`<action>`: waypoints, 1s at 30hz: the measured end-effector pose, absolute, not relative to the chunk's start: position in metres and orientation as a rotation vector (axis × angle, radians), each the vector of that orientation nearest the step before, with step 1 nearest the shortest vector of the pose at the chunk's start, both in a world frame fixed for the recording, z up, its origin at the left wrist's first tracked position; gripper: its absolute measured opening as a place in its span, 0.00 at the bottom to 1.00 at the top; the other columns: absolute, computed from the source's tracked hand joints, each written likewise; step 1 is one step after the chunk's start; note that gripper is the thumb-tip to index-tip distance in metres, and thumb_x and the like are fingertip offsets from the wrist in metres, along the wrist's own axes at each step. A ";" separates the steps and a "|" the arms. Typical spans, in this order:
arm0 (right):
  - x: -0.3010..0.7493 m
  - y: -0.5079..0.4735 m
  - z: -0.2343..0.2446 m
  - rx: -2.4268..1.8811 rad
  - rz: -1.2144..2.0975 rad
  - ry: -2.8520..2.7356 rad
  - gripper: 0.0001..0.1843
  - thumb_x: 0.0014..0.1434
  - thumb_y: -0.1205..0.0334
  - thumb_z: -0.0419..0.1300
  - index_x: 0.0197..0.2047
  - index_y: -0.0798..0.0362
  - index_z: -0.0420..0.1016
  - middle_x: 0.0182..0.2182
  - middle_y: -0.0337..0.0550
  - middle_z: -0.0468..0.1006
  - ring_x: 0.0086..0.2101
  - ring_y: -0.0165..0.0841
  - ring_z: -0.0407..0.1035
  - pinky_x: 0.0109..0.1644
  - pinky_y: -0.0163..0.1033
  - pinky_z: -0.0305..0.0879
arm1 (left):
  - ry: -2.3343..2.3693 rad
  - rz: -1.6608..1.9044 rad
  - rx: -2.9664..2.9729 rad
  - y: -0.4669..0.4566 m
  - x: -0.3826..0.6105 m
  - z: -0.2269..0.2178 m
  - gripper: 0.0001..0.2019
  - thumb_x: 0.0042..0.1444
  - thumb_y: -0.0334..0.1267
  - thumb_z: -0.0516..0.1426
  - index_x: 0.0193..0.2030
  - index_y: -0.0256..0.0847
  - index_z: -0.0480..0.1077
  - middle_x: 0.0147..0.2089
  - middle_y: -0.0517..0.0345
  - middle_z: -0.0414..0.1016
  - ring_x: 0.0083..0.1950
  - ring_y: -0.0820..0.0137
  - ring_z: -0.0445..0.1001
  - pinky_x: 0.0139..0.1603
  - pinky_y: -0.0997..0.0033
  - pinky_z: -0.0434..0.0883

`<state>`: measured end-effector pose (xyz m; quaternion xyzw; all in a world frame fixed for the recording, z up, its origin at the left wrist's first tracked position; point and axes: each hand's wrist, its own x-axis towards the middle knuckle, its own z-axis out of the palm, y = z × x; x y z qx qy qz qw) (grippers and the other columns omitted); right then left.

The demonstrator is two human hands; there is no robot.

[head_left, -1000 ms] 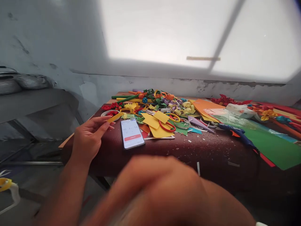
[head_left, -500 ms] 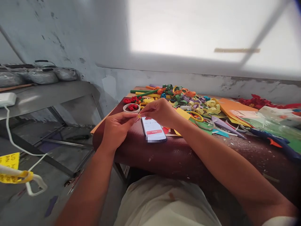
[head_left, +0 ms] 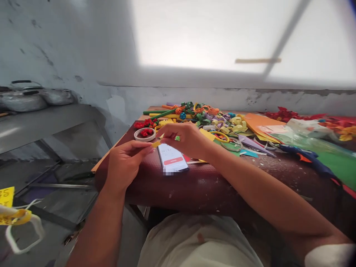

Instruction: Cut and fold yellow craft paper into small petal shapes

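Note:
A small yellow paper piece (head_left: 156,144) is stretched between my two hands, above the table's near left part. My left hand (head_left: 126,159) pinches its left end between thumb and fingers. My right hand (head_left: 182,137) pinches the other end, palm down and fingers curled. Just beneath the right hand lies a phone (head_left: 172,157) with a lit screen and a red button. Behind the left hand sits a roll of tape (head_left: 144,139) with a red paper flower (head_left: 146,132) inside its ring.
Curled paper strips (head_left: 219,120) in several colours heap up behind my hands, beside rolled paper sticks (head_left: 158,115). Orange paper sheets (head_left: 258,126) and a dark blue glue gun (head_left: 303,155) lie to the right. Wrapped pots (head_left: 25,101) stand on a grey side table (head_left: 50,124) at left.
The view has turned slightly right, so everything sits further left. My hands have drawn a little apart, and more of the yellow paper shows between them.

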<state>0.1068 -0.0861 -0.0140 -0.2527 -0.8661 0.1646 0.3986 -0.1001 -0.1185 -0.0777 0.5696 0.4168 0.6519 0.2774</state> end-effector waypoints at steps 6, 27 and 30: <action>0.186 -0.094 0.008 -0.867 0.107 -2.034 0.10 0.67 0.58 0.61 0.43 0.53 0.83 0.37 0.43 0.84 0.35 0.32 0.75 0.42 0.36 0.67 | 1.556 1.872 1.719 -0.121 -0.102 -0.076 0.08 0.57 0.41 0.66 0.42 0.46 0.83 0.38 0.57 0.86 0.42 0.62 0.83 0.51 0.61 0.77; 0.217 -0.056 -0.023 -1.768 -0.344 -2.327 0.17 0.68 0.62 0.53 0.43 0.53 0.84 0.40 0.54 0.85 0.42 0.47 0.79 0.41 0.42 0.66 | 1.895 0.961 2.368 -0.118 -0.126 -0.062 0.25 0.69 0.45 0.49 0.70 0.41 0.62 0.62 0.51 0.79 0.67 0.56 0.73 0.66 0.52 0.70; 0.213 -0.064 -0.017 -1.390 0.074 -2.202 0.15 0.68 0.57 0.56 0.47 0.52 0.84 0.39 0.47 0.84 0.38 0.40 0.78 0.38 0.39 0.66 | 1.813 1.553 2.436 -0.121 -0.122 -0.063 0.19 0.67 0.39 0.55 0.63 0.45 0.71 0.60 0.52 0.80 0.62 0.58 0.77 0.65 0.56 0.71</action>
